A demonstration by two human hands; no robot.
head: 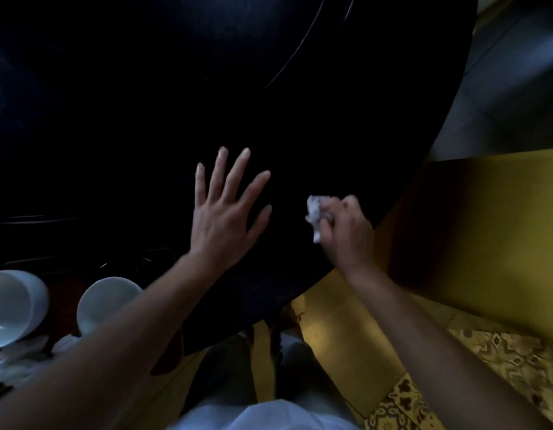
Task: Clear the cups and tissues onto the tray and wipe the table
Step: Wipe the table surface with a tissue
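Observation:
My left hand (224,209) lies flat on the dark round table (300,103), fingers spread, holding nothing. To its right, near the table's front edge, my right hand (346,231) grips a crumpled white tissue (314,212) against the tabletop. At the lower left, two white cups (16,305) (104,301) lie tipped on a dark tray (62,302). Crumpled white tissues (23,352) are piled in front of the cups. My left forearm hides part of the tray.
A faint ring, perhaps a turntable edge (300,57), curves across the tabletop's far part. Yellow floor (486,228) and patterned tiles (517,361) lie to the right, beyond the table's rim. My white garment (269,414) shows at the bottom.

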